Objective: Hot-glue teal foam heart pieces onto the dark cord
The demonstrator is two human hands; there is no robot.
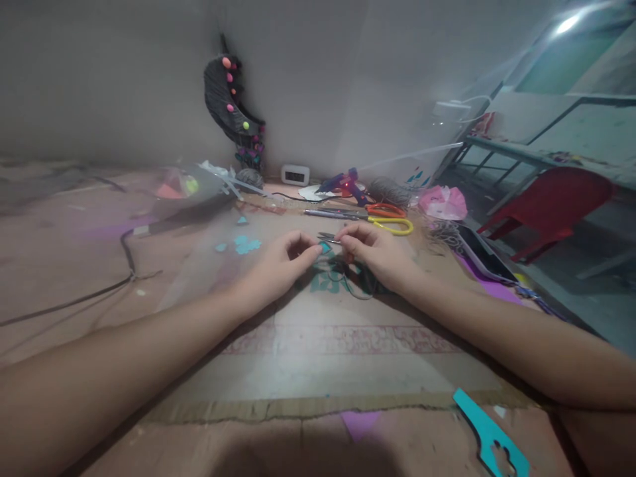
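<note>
My left hand (pixel 281 265) pinches a small teal foam piece (pixel 325 247) between thumb and fingertips over a cardboard sheet (pixel 318 344). My right hand (pixel 377 255) meets it from the right, fingers closed on the same small piece. A small pair of snips (pixel 326 236) lies just beyond the fingertips. Dark thread or wire (pixel 348 278) trails on the cardboard under both hands.
Yellow and orange scissors (pixel 390 218), a glue gun (pixel 345 184), teal foam scraps (pixel 244 244), a pink bag (pixel 443 202), a phone (pixel 484 255), a black cable (pixel 126 255). A black decorated shape (pixel 228 99) leans on the wall. A teal foam offcut (pixel 489 437) lies near; a red chair (pixel 556 205) stands right.
</note>
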